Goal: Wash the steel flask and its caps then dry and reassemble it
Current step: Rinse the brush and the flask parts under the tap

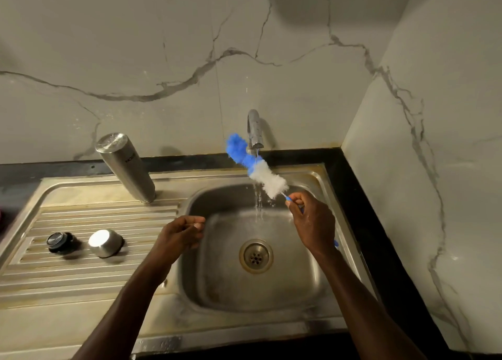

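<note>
The steel flask [125,167] stands upside down on the draining board [81,267], at its far edge beside the basin. A black inner cap [59,242] and a steel outer cap [106,243] lie side by side on the board's ribs. My right hand [312,224] grips the blue handle of a bottle brush [258,167], whose blue and white bristles sit under running water from the tap [254,129]. My left hand [182,236] hovers over the basin's left rim with fingers loosely curled, holding nothing.
The steel sink basin [304,283] has a round drain [256,255] at its middle, with water falling into it. Marble-patterned walls close in behind and on the right. A black counter strip [380,237] runs along the sink's right side.
</note>
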